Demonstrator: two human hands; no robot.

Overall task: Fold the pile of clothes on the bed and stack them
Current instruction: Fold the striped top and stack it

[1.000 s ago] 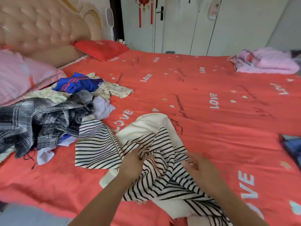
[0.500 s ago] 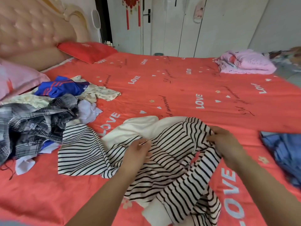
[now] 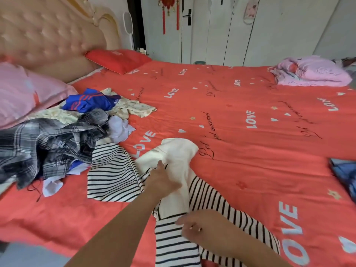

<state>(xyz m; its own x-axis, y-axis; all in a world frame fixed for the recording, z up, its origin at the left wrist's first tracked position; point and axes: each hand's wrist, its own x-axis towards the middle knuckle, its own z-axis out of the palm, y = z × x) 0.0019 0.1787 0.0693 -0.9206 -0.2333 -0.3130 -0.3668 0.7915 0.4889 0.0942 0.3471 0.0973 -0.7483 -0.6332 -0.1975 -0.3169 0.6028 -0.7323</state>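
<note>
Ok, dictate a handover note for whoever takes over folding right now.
Left hand: on the cream inside of the striped top, fingers hidden by cloth, grip unclear.
Right hand: pinches the top's near striped edge.
Pile: unfolded, beside the pink pillow on the bed.
Done: no finished fold visible.
To do: fold this top, then the pile, stack all.

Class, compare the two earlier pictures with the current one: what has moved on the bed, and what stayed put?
The right hand has dropped from the right edge of the striped garment to its near end, pinching the fabric. The left hand has slid onto the cream part; its grip is unclear. The garment now lies stretched toward the person. The unfolded pile and pink quilt stayed put.
</note>
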